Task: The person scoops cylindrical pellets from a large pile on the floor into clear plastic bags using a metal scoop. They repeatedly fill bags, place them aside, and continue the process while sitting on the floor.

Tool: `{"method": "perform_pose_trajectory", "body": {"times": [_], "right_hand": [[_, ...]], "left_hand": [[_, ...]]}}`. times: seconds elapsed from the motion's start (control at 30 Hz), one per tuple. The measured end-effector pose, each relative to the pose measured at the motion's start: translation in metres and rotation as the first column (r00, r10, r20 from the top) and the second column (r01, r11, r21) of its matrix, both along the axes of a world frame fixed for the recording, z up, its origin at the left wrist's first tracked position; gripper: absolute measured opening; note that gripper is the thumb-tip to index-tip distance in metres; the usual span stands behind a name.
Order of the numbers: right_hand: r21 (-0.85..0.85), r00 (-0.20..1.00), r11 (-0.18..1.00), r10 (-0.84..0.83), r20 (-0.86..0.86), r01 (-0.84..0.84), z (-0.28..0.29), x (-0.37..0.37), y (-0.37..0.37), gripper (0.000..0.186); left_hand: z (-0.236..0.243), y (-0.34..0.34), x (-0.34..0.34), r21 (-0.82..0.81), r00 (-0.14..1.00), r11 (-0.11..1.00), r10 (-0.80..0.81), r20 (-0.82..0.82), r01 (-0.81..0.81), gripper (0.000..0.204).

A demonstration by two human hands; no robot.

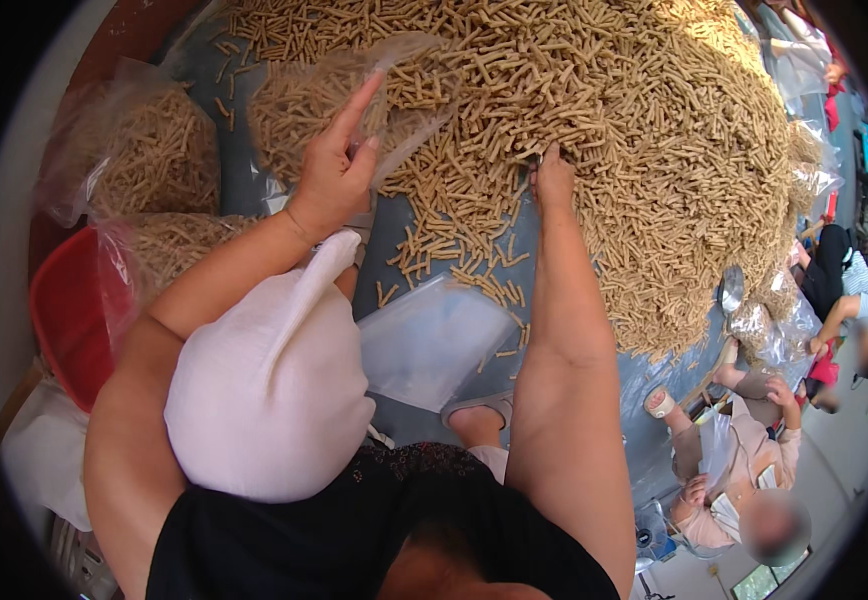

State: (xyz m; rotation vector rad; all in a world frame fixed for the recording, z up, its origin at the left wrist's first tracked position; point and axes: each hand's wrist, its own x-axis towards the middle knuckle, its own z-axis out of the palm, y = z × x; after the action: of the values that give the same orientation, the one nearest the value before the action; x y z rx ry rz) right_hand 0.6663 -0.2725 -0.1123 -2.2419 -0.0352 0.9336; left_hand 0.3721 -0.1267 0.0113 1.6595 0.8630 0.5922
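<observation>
My left hand [339, 160] grips a clear plastic bag [409, 60] partly filled with short tan sticks, its index finger stretched along the plastic. My right hand [554, 175] is at the edge of a large heap of these sticks [654, 200], fingers closed round something dark that I cannot make out, partly buried. Below, loose sticks lie on a blue-grey sheet [394, 230] beside flat clear empty bags [434, 340]. A white cloth bundle [264, 390] rests in front of my body, against my left arm.
Filled bags [154, 150] and a red plastic container [69, 300] are at the left. A metal scoop [732, 288] lies at the heap's right edge. A seated co-worker in pale pink [724, 470] holds a bag at lower right; another in stripes [859, 285] sits beyond.
</observation>
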Motion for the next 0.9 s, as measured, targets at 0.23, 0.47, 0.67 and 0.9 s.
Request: {"method": "perform_pose_trajectory", "body": {"times": [0.23,0.47,0.67,0.9], "right_hand": [[0.272,0.988,0.951,-0.135,-0.074,0.150,-0.007,-0.025,-0.024,0.064],[0.216,0.995,0.976,0.015,0.094,-0.035,0.035,-0.034,-0.056,0.051],[0.051,0.736,0.755,0.618,0.277,-0.653,0.100,-0.026,-0.039,0.052],[-0.568,0.109,0.384,0.883,0.458,-0.728,0.208,-0.144,0.089,0.036]], "left_hand": [[0.000,0.003,-0.001,-0.017,0.999,1.000,0.017,0.037,-0.017,0.070],[-0.003,0.001,0.000,0.044,0.998,0.999,0.007,0.056,-0.010,0.071],[0.005,0.003,0.001,0.140,0.999,0.990,-0.035,0.008,0.034,0.075],[0.009,0.006,0.000,0.322,0.997,0.944,0.068,0.044,-0.078,0.072]]}}
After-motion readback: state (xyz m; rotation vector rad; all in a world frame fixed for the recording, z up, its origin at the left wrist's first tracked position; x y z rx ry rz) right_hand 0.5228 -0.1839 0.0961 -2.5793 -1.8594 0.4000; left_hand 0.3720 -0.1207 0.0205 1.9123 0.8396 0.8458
